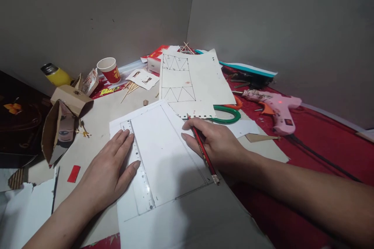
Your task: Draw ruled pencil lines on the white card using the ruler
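My left hand (112, 167) lies flat, fingers stretched out, over the edge of a clear plastic ruler (143, 186). The ruler rests lengthwise on the left side of a white sheet of paper (163, 159). Pencil lines run along the sheet's right side and across its lower part. A red and black pencil (202, 146) is pinched in my right hand (217, 144), above the sheet's right edge. Its tip points away from me and its eraser end toward me. Behind it lies a second sheet (201, 74) with triangle truss drawings.
At right, a pink glue gun (282, 111) with a lit red light trails a black cord. Green-handled scissors (229, 113) lie partly under paper. Left are a paper cup (109, 72), a yellow bottle (58, 76), cardboard pieces (71, 99) and thin sticks (130, 88). Grey walls stand behind.
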Demonstrator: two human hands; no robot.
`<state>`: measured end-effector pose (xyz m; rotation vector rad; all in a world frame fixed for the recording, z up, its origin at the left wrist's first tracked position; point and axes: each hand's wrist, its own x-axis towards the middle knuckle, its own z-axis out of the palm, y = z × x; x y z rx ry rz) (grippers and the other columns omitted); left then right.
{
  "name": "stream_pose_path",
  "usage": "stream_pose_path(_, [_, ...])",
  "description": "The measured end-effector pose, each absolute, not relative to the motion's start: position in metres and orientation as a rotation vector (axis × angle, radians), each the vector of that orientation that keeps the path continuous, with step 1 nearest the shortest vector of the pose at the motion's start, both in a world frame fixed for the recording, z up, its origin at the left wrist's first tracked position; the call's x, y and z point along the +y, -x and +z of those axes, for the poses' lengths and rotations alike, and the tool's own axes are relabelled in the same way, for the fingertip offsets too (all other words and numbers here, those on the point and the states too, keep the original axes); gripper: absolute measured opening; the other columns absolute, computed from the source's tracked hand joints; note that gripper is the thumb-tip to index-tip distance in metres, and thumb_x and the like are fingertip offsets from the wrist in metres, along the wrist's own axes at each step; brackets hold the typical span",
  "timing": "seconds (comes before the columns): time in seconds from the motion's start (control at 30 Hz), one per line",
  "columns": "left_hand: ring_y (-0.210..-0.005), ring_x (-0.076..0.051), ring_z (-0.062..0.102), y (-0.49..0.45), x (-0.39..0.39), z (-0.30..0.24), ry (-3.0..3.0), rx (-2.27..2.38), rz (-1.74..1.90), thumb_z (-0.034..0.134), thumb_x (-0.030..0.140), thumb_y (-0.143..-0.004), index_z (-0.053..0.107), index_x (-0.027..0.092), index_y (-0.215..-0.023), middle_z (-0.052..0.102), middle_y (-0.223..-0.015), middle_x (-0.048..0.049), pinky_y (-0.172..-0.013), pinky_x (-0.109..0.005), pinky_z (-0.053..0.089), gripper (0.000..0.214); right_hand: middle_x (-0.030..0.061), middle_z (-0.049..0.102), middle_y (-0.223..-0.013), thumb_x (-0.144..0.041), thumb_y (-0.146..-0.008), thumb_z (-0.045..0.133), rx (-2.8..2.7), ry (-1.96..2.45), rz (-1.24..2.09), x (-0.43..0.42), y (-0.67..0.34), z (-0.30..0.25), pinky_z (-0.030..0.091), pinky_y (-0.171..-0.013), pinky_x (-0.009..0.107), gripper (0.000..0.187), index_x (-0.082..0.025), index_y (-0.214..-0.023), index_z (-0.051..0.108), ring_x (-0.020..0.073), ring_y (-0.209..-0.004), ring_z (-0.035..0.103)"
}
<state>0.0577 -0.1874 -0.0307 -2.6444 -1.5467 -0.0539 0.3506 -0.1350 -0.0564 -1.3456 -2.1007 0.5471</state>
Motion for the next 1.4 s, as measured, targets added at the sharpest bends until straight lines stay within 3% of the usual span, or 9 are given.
stream_pose_path(0.37, [-0.134,-0.038,0.05,-0.059,-0.192,-0.026,2.62,-1.471,-0.083,0.047,0.046,-0.096,0.046,0.006,-0.143,0.051,-0.145,-0.0249,-0.101,-0.056,0.053,0.062,-0.0022,0.056,-0.063,-0.032,-0.087,0.056,-2.126,1.409,0.539,-0.134,-0.35,-0.056,0.038,-0.057,0.026,0.017,-0.02,-0.097,0.061,0.0148,-0.055,0.05])
stream_pose_path(0.77, [-0.144,-0.033,0.038,-0.057,-0.186,-0.031,2.673,-1.499,-0.069,0.046,0.046,-0.096,0.036,0.009,-0.149,0.044,-0.154,-0.0209,-0.111,-0.054,0.044,0.065,-0.0013,0.058,-0.064,-0.033,-0.088,0.054,-2.164,1.428,0.545,-0.134,-0.351,-0.054,0.038,-0.057,0.027,0.019,-0.019,-0.098,0.062,0.0156,-0.056,0.051])
stream_pose_path(1.07, [-0.145,-0.034,0.036,-0.057,-0.183,-0.028,2.741,-1.536,-0.118,0.043,0.049,-0.097,0.039,0.008,-0.147,0.041,-0.155,-0.0224,-0.115,-0.053,0.038,0.066,0.0011,0.059,-0.067,-0.033,-0.087,0.055,-2.18,1.423,0.483,-0.135,-0.352,-0.054,0.038,-0.06,0.029,0.02,-0.018,-0.098,0.062,0.0168,-0.06,0.052])
stream_pose_path(1.4, [-0.145,-0.032,0.037,-0.053,-0.18,-0.024,2.8,-1.577,-0.15,0.046,0.051,-0.096,0.032,0.025,-0.152,0.041,-0.157,-0.0126,-0.115,-0.055,0.038,0.063,0.0027,0.061,-0.072,-0.033,-0.087,0.054,-2.194,1.436,0.459,-0.135,-0.353,-0.053,0.039,-0.062,0.03,0.019,-0.02,-0.098,0.062,0.018,-0.065,0.054])
